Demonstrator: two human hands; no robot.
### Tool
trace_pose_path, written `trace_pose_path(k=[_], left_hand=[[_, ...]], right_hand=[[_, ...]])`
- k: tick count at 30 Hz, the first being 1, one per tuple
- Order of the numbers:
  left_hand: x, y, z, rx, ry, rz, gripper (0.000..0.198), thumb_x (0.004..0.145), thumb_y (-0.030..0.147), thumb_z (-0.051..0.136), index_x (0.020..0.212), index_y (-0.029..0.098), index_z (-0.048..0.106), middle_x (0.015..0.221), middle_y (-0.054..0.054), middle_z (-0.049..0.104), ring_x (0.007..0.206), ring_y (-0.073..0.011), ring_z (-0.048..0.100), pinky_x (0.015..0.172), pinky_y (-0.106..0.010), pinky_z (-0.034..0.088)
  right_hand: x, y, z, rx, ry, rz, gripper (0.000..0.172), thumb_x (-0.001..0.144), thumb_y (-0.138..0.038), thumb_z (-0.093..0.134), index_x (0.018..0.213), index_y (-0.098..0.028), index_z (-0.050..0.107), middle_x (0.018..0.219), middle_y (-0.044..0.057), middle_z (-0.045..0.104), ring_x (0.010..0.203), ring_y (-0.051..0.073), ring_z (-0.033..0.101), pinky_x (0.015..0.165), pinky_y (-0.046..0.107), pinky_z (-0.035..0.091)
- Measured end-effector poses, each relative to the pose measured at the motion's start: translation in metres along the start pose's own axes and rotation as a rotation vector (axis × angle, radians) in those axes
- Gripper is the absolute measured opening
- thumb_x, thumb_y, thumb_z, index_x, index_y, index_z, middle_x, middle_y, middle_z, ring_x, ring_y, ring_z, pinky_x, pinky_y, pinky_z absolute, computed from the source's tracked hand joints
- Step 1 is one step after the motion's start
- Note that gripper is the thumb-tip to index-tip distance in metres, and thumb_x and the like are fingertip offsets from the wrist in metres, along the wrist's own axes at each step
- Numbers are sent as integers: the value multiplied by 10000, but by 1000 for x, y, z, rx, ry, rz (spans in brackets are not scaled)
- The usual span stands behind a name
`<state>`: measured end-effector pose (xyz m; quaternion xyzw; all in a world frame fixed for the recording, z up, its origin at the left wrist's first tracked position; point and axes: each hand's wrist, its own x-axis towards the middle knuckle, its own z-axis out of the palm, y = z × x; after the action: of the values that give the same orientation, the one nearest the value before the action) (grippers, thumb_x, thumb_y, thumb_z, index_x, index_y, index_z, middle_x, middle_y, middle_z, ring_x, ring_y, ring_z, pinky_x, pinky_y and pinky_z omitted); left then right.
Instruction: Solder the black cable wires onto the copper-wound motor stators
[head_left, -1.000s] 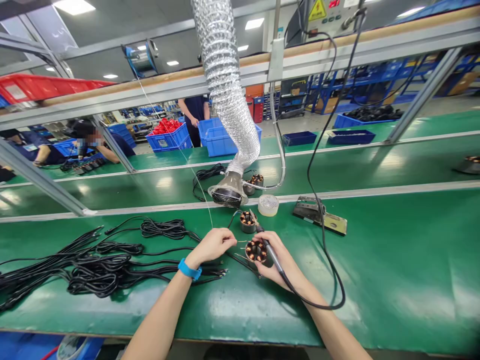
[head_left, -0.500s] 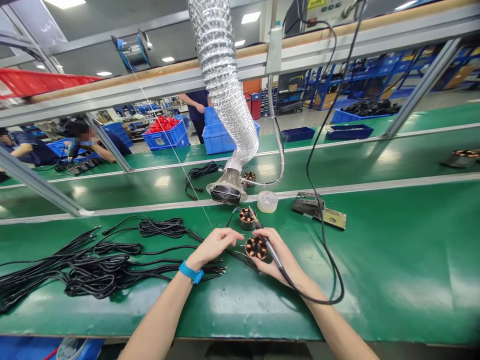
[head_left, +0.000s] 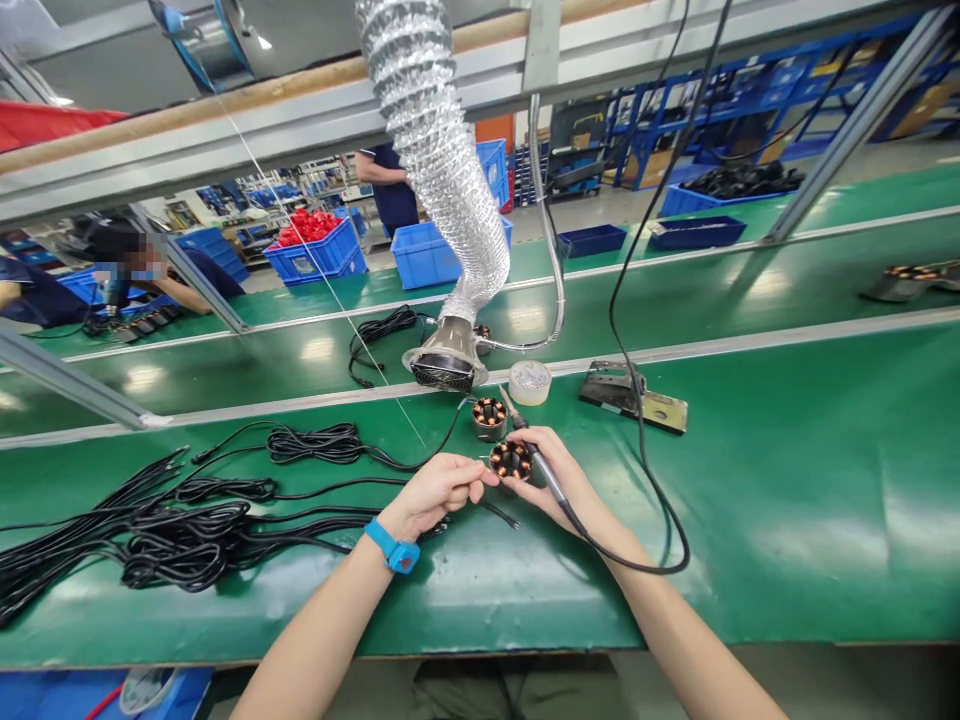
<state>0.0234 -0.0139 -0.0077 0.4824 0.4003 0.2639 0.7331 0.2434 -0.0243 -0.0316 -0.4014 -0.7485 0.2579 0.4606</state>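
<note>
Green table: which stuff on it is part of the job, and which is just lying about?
Seems part of the job:
near coil ring, held in the right hand, left hand at its edge
soldering iron, also in the right hand

Seems just lying about, not held:
far coil ring
black cables
round tub
metal block

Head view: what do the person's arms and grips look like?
The left arm and right arm show no sleeves; the left grip and right grip, no gloves. A bright blue band circles the left wrist, its boxy piece bearing a dark mark; the right wrist is bare.
</note>
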Motion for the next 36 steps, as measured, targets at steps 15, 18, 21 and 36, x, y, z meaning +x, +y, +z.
trace_pose_path(k=[15, 18, 21, 36], left_hand=[[4, 0, 20, -38, 113, 108, 483, 812, 520, 655, 898, 46, 695, 674, -40, 620, 398, 5, 198, 405, -221, 72], [8, -2, 21, -56, 108, 96, 472, 795, 508, 676, 912, 51, 692, 691, -46, 631, 400, 6, 196, 413, -223, 64], [12, -3, 22, -82, 110, 82, 473, 776, 511, 693, 903, 56, 686, 674, -39, 626, 396, 6, 179, 415, -225, 52], [-7, -8, 6, 1158, 88, 395, 254, 795, 407, 725, 976, 232, 758, 961, -60, 661, 839, -209, 616, 760, -281, 429]], right_hand=[[0, -1, 2, -47, 29, 28, 406, 856, -345, 678, 1226, -286, 521, 1166, 65, 541, 1065, 232, 569, 935, 390, 492], [1, 1, 3, -65, 41, 27, 415, 848, -353, 681, 1225, -277, 523, 1166, 72, 546, 1074, 242, 568, 940, 405, 494], [1, 3, 4, -74, 41, 26, 414, 843, -360, 684, 1217, -273, 529, 1161, 73, 547, 1078, 246, 566, 939, 408, 494], [0, -3, 3, -71, 61, 33, 457, 813, -326, 711, 1224, -272, 519, 1180, 76, 537, 1092, 252, 559, 952, 423, 488]])
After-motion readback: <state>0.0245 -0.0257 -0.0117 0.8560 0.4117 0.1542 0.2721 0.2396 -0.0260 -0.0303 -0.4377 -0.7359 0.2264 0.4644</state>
